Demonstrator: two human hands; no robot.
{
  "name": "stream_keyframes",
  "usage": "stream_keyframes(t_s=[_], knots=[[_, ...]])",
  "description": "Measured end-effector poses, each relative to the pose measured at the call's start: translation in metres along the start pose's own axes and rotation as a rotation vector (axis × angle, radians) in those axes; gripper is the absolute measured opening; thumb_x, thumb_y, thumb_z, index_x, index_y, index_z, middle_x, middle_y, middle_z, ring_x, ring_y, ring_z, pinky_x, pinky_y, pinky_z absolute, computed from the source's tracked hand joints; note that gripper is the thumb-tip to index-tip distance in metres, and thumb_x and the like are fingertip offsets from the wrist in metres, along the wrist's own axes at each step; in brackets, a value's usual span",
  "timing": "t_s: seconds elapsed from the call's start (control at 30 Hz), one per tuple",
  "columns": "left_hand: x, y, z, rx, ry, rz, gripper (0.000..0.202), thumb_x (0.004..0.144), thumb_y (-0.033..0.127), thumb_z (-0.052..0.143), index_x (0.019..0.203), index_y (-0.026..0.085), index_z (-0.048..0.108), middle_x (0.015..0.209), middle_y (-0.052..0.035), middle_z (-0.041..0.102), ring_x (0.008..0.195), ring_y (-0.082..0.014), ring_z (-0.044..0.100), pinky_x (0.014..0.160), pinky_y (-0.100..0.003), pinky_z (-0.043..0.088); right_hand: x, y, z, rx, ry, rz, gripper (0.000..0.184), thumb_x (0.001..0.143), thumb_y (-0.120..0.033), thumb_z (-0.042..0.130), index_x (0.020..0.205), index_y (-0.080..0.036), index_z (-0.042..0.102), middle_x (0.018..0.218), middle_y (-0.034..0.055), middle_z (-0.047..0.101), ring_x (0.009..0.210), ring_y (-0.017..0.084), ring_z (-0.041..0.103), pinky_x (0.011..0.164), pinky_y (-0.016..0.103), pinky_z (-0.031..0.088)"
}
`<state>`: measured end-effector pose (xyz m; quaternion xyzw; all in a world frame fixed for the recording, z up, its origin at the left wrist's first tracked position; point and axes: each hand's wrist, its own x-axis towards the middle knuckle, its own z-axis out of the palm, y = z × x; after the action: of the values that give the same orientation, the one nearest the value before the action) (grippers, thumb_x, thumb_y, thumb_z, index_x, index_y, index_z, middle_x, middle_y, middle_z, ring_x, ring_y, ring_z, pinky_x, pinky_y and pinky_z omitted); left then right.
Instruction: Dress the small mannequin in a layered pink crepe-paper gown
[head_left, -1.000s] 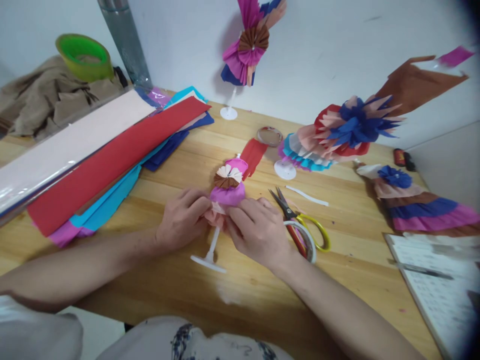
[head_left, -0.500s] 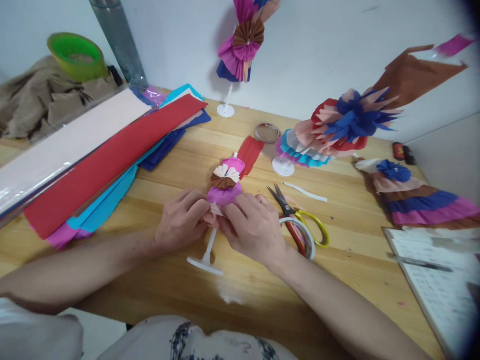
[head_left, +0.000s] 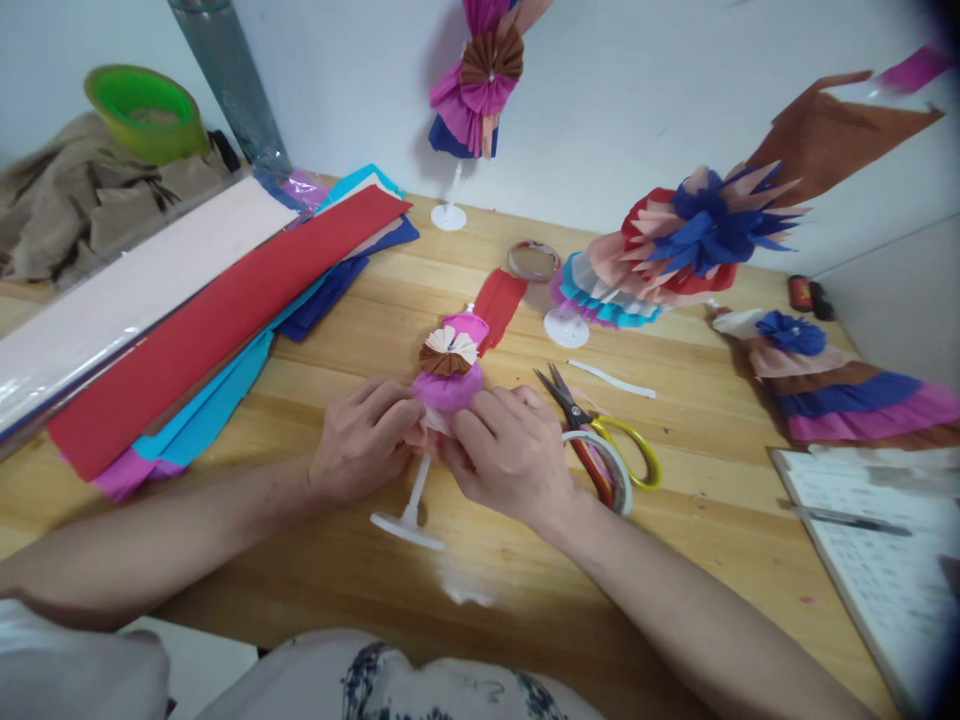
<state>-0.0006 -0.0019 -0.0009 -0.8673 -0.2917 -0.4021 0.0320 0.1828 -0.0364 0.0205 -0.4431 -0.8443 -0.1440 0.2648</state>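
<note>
A small dress form (head_left: 448, 388) wrapped in magenta crepe paper leans between my hands, with a cream and brown pleated paper rosette (head_left: 448, 351) on its front. Its white stand (head_left: 409, 525) rests tilted near the table's front. My left hand (head_left: 371, 437) pinches the left end of a pale pink paper strip (head_left: 436, 421) at the form's lower edge. Curled fingers of my right hand (head_left: 510, 450) press the same strip from the right. The fingertips partly hide the strip. Close to my right hand lie scissors (head_left: 576, 412) with yellow and red handles, over a white tape roll (head_left: 616, 470).
Long crepe paper sheets (head_left: 225, 330) lie at left, beside a green tape roll (head_left: 146, 112) and a bottle (head_left: 232, 85). Behind stand two decorated dress forms (head_left: 491, 90). A red paper piece (head_left: 504, 308), a paper dress (head_left: 840, 385) and a notebook with a pen (head_left: 855, 518) are also there.
Both hands keep their pinch on the pale pink strip, with only slight finger movement. The whole view has shifted a little; nothing was let go.
</note>
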Motion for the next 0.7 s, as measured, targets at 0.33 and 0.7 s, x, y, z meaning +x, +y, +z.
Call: stream_keyframes(t_s=[0.33,0.7], knots=[[0.0,-0.005,-0.001,-0.064,-0.028,-0.093,0.014,0.076,0.006,0.053,0.082,0.019,0.054,0.075,-0.0032,0.065,0.068,-0.0162,0.061,0.061,-0.025,0.048,0.005,0.014,-0.018,0.22,-0.077,0.04,0.031,0.087,-0.029,0.051,0.059,-0.017,0.054,0.057,0.001,0.051,0.055,0.013,0.041,0.057,0.029,0.028],[0.0,-0.008,-0.008,0.158,-0.06,0.048,0.03,0.073,0.006,0.057,0.1,0.02,0.057,0.091,-0.0057,0.065,0.078,-0.0191,0.059,0.066,-0.028,0.048,0.009,0.042,-0.023,0.339,-0.294,0.372,0.027,0.083,-0.022,0.05,0.056,-0.017,0.051,0.055,-0.0024,0.047,0.05,0.009,0.036,0.053,0.026,0.022]])
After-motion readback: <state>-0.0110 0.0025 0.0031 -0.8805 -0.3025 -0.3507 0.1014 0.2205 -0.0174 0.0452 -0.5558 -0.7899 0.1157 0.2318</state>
